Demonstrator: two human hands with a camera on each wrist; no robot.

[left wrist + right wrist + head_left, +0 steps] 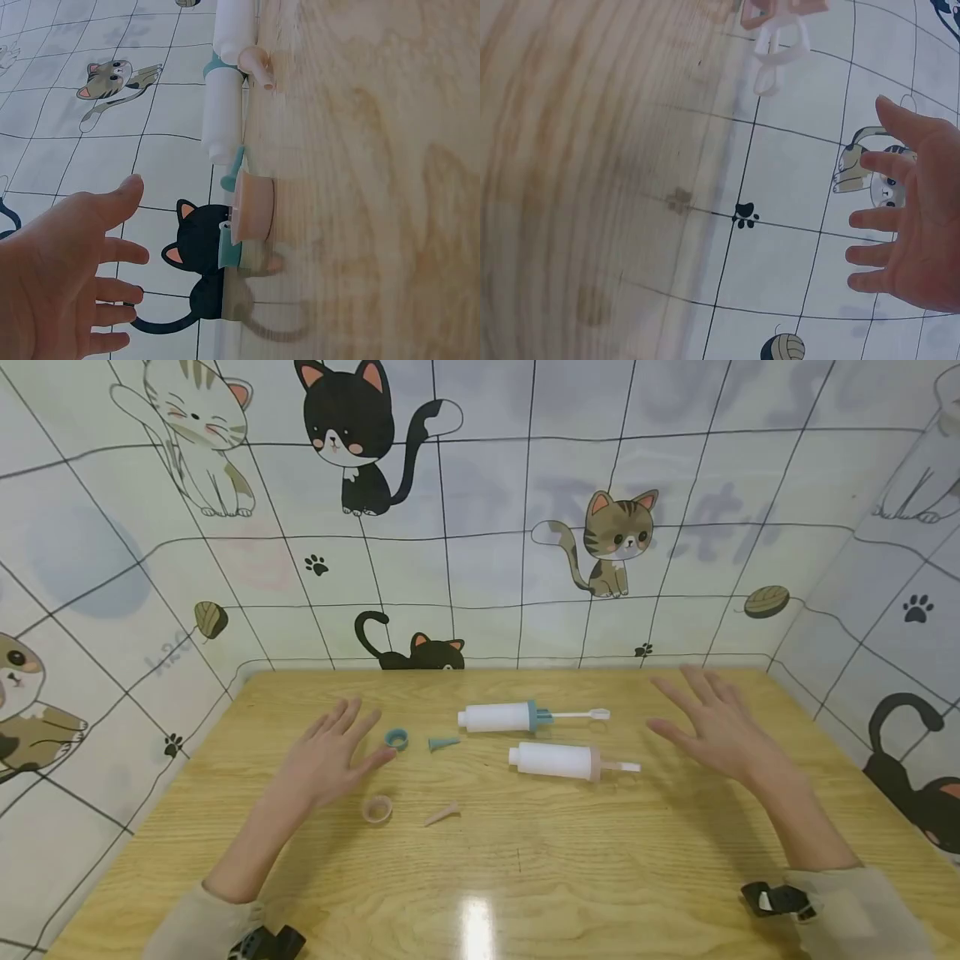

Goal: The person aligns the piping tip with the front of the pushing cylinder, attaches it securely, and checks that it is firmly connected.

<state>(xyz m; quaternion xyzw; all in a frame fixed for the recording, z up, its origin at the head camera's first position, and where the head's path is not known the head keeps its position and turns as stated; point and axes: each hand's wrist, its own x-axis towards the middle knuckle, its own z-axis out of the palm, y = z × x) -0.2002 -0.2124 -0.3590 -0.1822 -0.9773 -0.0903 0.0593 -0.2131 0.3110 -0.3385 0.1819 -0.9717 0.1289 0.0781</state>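
My left hand (330,756) is spread over the table's left part, holding nothing, its thumb near a teal ring (396,740). A pink ring (377,810) lies closer to me, and a teal cone-shaped tip (443,743) and a pink cone-shaped tip (442,814) lie to the right of the rings. Two white bottles lie on their sides mid-table: one (497,717) has a teal collar and a white stem with a looped end, the other (555,761) a pink collar and a short pale end. To their right, my right hand (712,727) is also spread and holds nothing.
The wooden table (480,852) reaches back to a wall covering (487,560) printed with cats and grid lines. This covering also rises on the left and right sides. Dark wrist devices sit at both beige sleeves (862,910).
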